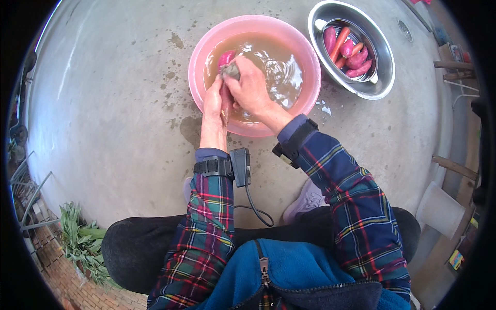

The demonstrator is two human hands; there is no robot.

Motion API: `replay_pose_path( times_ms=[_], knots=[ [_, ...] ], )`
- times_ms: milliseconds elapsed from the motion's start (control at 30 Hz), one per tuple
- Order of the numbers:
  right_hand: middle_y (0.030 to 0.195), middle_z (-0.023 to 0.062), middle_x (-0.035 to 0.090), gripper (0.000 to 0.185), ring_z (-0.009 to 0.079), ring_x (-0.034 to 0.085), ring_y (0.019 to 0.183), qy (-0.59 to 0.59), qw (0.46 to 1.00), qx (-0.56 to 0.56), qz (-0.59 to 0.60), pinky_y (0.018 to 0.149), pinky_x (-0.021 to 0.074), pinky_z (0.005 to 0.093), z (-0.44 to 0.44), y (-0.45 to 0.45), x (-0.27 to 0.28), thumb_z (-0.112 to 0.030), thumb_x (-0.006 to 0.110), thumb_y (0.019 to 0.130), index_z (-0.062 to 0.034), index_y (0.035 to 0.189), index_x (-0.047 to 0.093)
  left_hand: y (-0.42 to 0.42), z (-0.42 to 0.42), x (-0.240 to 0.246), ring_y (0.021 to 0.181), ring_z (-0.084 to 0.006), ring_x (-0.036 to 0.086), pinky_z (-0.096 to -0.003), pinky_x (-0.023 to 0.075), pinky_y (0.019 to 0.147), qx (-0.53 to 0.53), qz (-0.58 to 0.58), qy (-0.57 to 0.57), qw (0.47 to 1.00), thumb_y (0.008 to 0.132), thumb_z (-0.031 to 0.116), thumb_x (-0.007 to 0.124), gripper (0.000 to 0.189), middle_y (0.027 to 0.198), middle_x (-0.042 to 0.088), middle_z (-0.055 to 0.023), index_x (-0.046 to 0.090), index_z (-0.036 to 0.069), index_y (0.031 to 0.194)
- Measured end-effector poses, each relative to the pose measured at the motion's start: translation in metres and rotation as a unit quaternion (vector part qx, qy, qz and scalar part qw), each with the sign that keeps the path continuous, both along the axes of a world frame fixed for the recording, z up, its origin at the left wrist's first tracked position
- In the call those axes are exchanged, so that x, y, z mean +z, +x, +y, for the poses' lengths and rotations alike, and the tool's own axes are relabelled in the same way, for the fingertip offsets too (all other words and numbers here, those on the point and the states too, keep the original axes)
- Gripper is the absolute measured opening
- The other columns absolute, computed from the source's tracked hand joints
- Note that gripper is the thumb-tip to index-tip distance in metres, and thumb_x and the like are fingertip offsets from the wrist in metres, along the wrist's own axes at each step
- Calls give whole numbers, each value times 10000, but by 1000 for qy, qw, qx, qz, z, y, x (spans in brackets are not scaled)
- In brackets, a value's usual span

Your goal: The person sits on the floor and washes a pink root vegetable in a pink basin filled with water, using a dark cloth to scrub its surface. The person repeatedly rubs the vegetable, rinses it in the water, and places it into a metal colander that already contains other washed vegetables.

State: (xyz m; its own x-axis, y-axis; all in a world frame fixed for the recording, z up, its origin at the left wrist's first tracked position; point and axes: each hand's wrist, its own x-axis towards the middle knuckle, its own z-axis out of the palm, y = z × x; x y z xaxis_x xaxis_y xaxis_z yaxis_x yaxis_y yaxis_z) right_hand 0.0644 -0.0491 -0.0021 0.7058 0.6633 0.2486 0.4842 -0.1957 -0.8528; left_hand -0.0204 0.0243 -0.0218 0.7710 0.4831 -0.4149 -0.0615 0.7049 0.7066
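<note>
Over a pink plastic basin [196, 77] of murky water, my left hand [212, 102] grips a long, reddish-pink root, seemingly a sweet potato [226, 57]. Its far end is bright pink, and its lower end looks duller near my left wrist. My right hand [250, 83] pinches a grey scrubbing pad or cloth [231, 71] and presses it against the root; the exact material cannot be made out. Fingers and pad cover the root's middle. Ripples and glare on the water [281, 69] hide whatever lies below.
Right of the basin, a stainless steel bowl [381, 83] contains a smaller metal pot with light handles [374, 79], holding several sweet potatoes [359, 69] and carrots [340, 43]. Wet spots mark the concrete floor [116, 116]. Leafy greens [79, 236] lie at lower left; a white bucket [440, 209] stands right.
</note>
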Motion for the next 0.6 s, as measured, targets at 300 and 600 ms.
replay_pose_path(
  times_ms=[300,600],
  knots=[
    [979,215,616,226,435,621,906,14,996,-72,-42,764,504,495,11,39,-11,-108,646,851,-22,1032,543,1,-15,16,629,-163,534,-243,419,463,-16,-35,-135,990,1062,363,422,353,867,577,-100,534,36,1132],
    [1052,138,616,184,378,632,961,-119,969,147,-156,767,532,472,-23,68,-17,-115,635,865,-96,1041,588,-6,-11,25,627,-132,530,-207,415,451,16,-40,-164,985,1022,451,536,433,901,593,-129,518,45,1172]
  ],
)
